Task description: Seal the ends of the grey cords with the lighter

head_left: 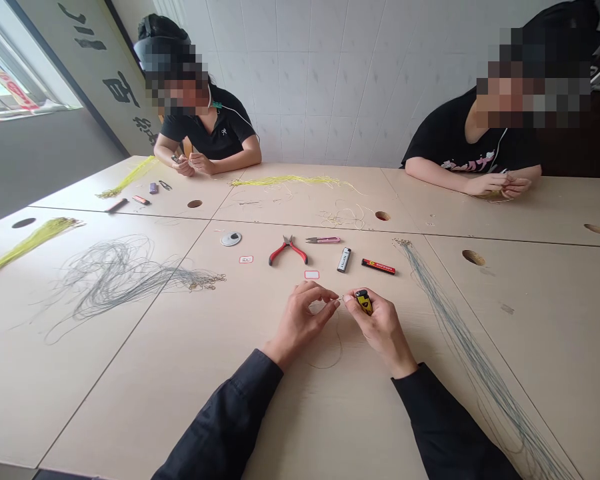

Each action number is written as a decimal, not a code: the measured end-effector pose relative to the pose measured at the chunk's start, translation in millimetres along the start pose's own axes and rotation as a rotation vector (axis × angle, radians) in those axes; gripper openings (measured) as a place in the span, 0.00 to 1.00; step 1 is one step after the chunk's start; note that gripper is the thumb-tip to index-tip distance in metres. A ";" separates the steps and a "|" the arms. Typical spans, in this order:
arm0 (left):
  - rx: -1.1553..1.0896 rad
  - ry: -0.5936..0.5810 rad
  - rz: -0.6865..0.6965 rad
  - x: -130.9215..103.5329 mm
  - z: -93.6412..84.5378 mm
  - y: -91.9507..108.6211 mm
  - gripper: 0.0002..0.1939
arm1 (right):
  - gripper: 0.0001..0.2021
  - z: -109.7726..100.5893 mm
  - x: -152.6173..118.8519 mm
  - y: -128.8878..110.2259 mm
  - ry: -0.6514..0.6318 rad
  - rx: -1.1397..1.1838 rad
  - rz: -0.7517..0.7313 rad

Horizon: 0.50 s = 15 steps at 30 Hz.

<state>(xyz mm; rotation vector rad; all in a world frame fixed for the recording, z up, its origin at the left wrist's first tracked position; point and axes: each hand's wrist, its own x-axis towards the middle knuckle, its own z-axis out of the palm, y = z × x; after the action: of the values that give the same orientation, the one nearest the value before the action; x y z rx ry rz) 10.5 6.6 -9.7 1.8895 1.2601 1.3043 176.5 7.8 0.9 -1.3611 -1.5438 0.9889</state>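
Pinching thin cord in left hand; gripping yellow-black lighter in right hand. Could scorch cord if sparked nearby.

Hands pinching thin cord, yellow-black lighter in the right, pliers beyond

Worktop: pale wood-look board, smooth, matt with faint sheen. Yellow-and-black lighter: hard plastic look, glossy. Red lighter: likewise plastic, glossy. Grey-blue strands: fine, smooth; fibre or plastic, cannot tell. Pliers: bare grey metal jaws, handles in smooth red plastic. Snips: metal blades, pink plastic-like grip. Round cover: smooth, silvery; metal or plastic unclear. Label: paper-like, flat. Sleeve: matt dark cloth. Wall tiles: smooth, glazed, low gloss.
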 end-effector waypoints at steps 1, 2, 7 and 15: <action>0.004 -0.005 0.000 0.2 0.0 0.5 0.05 | 0.15 0.0 -0.1 0.0 -0.004 -0.006 -0.005; 0.007 -0.010 -0.001 0.3 -0.1 0.9 0.05 | 0.15 -0.1 -0.1 0.1 -0.008 -0.011 -0.008; 0.014 -0.033 -0.023 -0.2 -1.0 2.7 0.05 | 0.14 0.1 -0.6 0.4 -0.021 -0.018 -0.002; 0.017 -0.035 -0.039 -1.6 -0.5 2.4 0.07 | 0.15 0.3 -0.8 0.8 -0.047 0.003 -0.010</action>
<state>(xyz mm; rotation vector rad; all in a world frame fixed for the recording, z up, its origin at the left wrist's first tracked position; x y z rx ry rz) 10.9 4.1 -8.2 1.8817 1.2883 1.2388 176.5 7.1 0.0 -1.3357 -1.5823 1.0235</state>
